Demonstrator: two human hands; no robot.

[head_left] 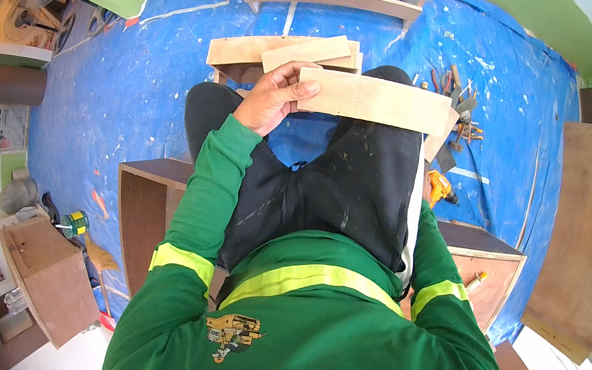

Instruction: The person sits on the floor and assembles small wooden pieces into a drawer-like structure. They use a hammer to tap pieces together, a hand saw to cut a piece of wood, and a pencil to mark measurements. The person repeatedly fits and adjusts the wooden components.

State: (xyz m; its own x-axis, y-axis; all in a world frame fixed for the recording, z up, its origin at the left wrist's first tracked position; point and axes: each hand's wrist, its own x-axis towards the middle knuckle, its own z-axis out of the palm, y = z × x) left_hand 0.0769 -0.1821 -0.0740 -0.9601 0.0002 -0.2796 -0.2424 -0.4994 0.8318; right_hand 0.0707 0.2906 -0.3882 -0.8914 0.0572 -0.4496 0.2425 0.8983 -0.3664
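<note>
1. My left hand (272, 97) holds a pale plywood strip (377, 101) by its left end, thumb on top and fingers curled beneath, so the grip is pinching the wood.
2. The strip lies level across my knees, its right end reaching past my right leg.
3. My right hand is hidden behind my right thigh; I cannot tell whether its grip is spread or pressed together.
4. I sit on a brown wooden cabinet (148, 201) whose open top corners show to either side of my legs.
5. Just beyond the strip, a small open plywood box (243, 54) stands on the floor, with another loose slat (308, 53) lying on it.
6. The floor is covered by a blue tarpaulin (118, 97), creased and flecked with pale dust.
7. A heap of hand tools (461, 106) lies on the tarpaulin to my right, and a yellow power drill (439, 187) rests beside my right knee.
8. Large plywood sheets (587, 236) lie along the right edge of the tarpaulin.
9. The walls beyond are green.
</note>
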